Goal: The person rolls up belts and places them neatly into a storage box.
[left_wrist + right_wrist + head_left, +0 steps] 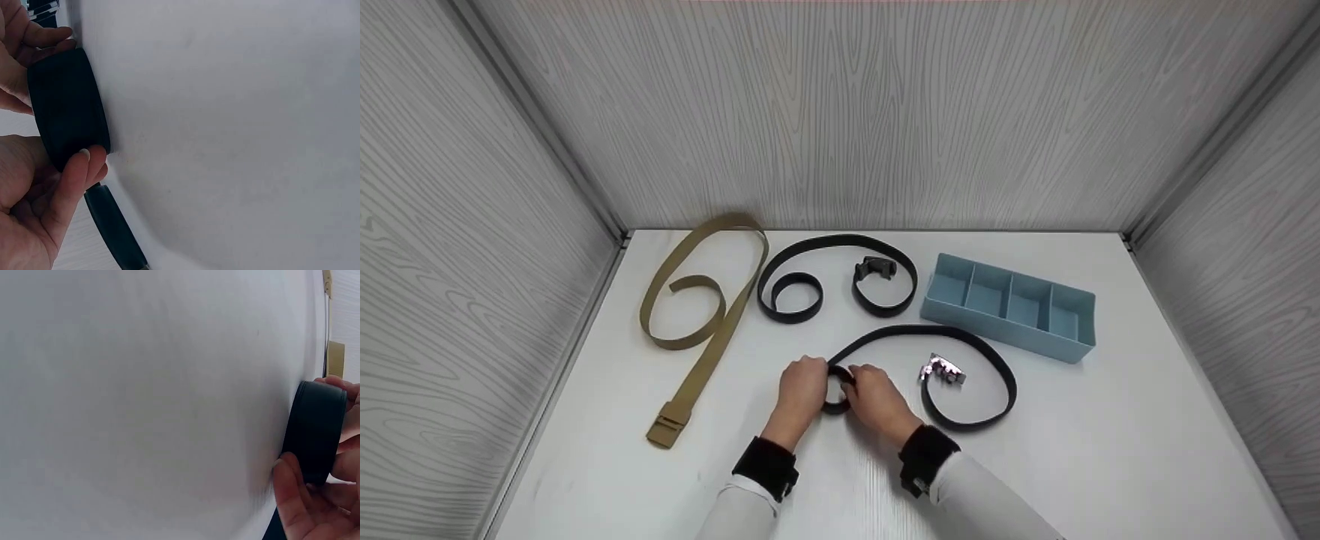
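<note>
Left hand (802, 390) and right hand (877, 401): both grips curled round the rolled end of the black belt (1005, 382), keeping the coil tight on the bench (1110, 450). Beyond: second black belt (840, 244), tan belt (712, 330), blue divided tray (1009, 326).

Head view overhead, wrist views close — shared belt coil (835, 390)

I see bare hands, the left hand (802, 386) and the right hand (877, 397). Each wrist carries a black strap-on camera band (769, 466), and white sleeves (975, 495) cover both forearms below the bands.
</note>
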A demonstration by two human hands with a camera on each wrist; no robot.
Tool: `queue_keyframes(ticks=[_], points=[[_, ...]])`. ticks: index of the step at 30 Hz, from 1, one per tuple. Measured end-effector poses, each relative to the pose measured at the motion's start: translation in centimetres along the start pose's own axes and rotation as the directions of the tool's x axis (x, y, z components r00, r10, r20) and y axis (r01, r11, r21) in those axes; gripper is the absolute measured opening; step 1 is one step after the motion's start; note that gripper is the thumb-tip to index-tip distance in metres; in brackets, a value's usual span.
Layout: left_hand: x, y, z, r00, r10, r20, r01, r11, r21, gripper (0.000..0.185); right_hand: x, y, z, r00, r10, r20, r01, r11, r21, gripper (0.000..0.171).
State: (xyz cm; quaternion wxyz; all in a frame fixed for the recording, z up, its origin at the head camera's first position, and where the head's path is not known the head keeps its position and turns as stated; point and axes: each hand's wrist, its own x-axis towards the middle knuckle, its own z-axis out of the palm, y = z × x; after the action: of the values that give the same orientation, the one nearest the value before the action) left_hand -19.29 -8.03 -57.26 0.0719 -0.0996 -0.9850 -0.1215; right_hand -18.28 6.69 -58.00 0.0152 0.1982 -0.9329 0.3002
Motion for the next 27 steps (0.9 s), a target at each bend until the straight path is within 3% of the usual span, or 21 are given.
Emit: queue_keyframes(ticks=[5,9,15,22,27], points=[[0.02,0.03,-0.05,1.0,-0.011,0.008,0.011,1.0,-0.006,0.012,-0.22,0.07,0.04,0.996,0.087,-0.035,-0.083,0.992,0.099,0.007],[0.12,-0.08,-0.08,1.0,0.008,0.019,-0.008,1.0,0.009,0.009,-0.08,0.13,0.03,0.998,0.053,-0.021,-0.051,0.994,0.1,0.011],[0.37,-0.21,-0.26,0.994,0.088,0.063,-0.088,0.996,0.004,0.003,0.48,0.31,-0.29,1.0,-0.011,0.012,0.01,0.997,0.079,0.013],[0.68,-0.41,-0.46,0.986,0.136,0.097,-0.139,0.99,0.025,0.02,0.71,0.4,-0.61,0.993,-0.11,0.046,0.11,0.994,0.01,0.009],[0.75,-0.57,-0.25,0.985,0.149,0.091,-0.154,0.987,0.043,0.019,0.57,0.83,-0.68,0.997,-0.073,0.034,0.072,0.997,0.033,0.011]])
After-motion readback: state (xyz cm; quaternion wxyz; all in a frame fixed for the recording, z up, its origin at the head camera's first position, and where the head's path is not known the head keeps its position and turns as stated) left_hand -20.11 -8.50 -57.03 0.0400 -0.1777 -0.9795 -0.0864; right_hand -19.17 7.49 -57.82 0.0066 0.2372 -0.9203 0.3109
